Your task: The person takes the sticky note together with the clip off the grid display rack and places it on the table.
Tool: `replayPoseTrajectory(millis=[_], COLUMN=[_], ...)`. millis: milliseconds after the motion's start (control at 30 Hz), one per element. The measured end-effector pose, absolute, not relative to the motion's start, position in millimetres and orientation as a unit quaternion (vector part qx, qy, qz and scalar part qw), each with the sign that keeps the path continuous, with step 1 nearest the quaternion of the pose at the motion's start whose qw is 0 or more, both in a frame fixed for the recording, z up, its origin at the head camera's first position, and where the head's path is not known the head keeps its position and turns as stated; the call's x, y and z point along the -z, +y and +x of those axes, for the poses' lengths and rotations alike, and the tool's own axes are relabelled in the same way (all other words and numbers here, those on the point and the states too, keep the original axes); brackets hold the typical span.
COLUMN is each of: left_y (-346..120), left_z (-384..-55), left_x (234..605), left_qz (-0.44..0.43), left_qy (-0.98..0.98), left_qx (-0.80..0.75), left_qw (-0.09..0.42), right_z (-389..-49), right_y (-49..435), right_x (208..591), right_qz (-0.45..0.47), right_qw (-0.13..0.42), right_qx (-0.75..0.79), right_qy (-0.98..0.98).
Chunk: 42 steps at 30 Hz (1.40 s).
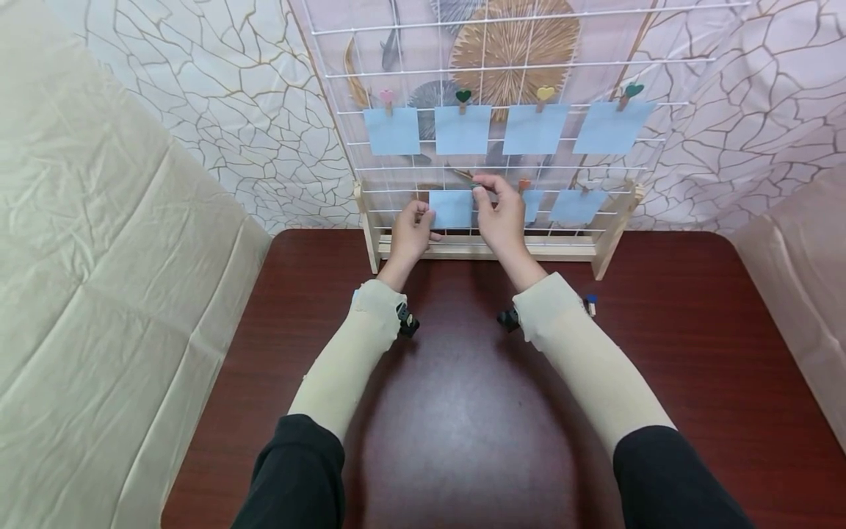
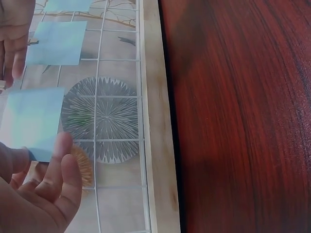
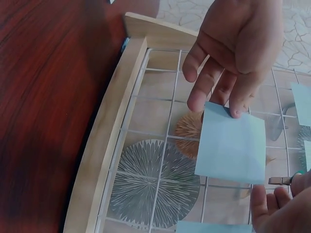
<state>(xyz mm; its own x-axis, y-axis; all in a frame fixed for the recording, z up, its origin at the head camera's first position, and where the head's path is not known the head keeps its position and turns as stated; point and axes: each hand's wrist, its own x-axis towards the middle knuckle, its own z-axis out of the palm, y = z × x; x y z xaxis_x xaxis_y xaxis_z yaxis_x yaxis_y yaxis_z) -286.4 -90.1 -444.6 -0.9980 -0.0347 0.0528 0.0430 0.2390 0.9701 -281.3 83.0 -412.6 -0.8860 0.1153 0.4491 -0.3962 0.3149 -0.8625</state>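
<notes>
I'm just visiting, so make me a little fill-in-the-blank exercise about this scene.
1. The left hand pinches a card coloured light ____.
2. The right hand holds a clip made of ____.
3. The upper row has ____ clipped cards.
4. The leftmost upper clip bears a ____ heart.

Missing words: blue; wood; four; pink.

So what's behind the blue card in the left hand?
Behind the blue card, the white wire grid and part of a brown radial pattern show past its edges; anything directly behind is covered.
</notes>
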Motion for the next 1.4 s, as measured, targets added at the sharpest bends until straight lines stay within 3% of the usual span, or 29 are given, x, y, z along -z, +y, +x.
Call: replayPoseTrajectory(millis=[1133,1400], left_y=[-107,-107], left_z=[-267,-261], left_x=[462,470], left_qz=[-0.014,-0.012], left_qy=[-0.796,-0.795], left_qx=[0.602,0.603], left_qw=[0.065,0.065], right_z=[-264,-243], right_y=[99,99], right_x=[433,418], right_qz=[0.076,0.083], right_qw=[0.170,0.169], right_qx=[-0.632,-0.657], right_qy=[-0.752,-0.730])
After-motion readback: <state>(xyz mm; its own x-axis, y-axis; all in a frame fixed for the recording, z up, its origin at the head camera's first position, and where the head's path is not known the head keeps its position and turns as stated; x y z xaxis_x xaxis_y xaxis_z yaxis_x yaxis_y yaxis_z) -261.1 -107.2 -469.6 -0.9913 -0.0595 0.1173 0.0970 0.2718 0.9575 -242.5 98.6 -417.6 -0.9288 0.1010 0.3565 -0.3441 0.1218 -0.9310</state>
